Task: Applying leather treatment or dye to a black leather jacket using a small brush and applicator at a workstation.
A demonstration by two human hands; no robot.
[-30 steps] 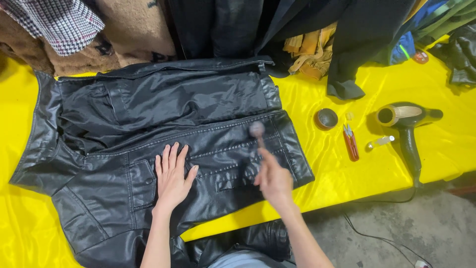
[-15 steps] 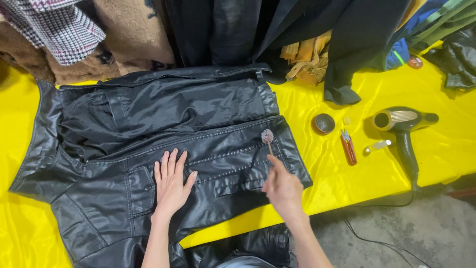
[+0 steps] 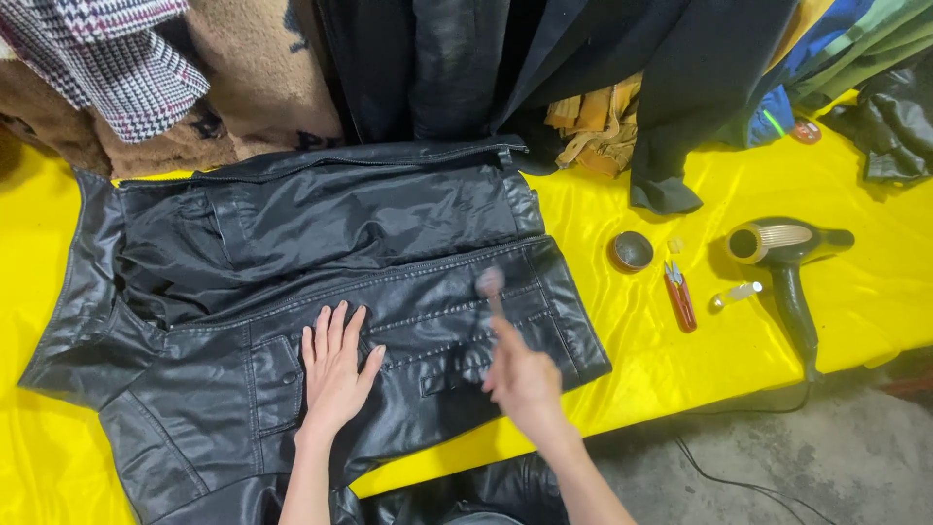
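On yellow tabletop [image 3: 680,389], one black leather jacket [image 3: 321,262] spread flat, glossy, creased, lining side partly open toward top, rows of stitching and one small pocket flap across lower panel, hem hanging over near edge. Left hand [image 3: 335,374] pressed palm-down on jacket, fingers [image 3: 326,331] spread and straight. Right hand [image 3: 525,379] closed round handle of one small brush [image 3: 491,287], fingers curled tight on it; brush head blurred, just above or touching stitched panel, cannot tell which. Right of jacket, well apart from both hands: one small round tin [image 3: 631,251], one red snips [image 3: 679,297], one little clear bottle [image 3: 737,294], one dark hairdryer [image 3: 787,258] with cord trailing off edge to floor [image 3: 807,457]. Along far edge, heap of clothes: one checked coat [image 3: 117,58], one brown fleece [image 3: 253,87], several black garments [image 3: 544,58], one mustard piece [image 3: 593,122], blue and green bits at right corner.
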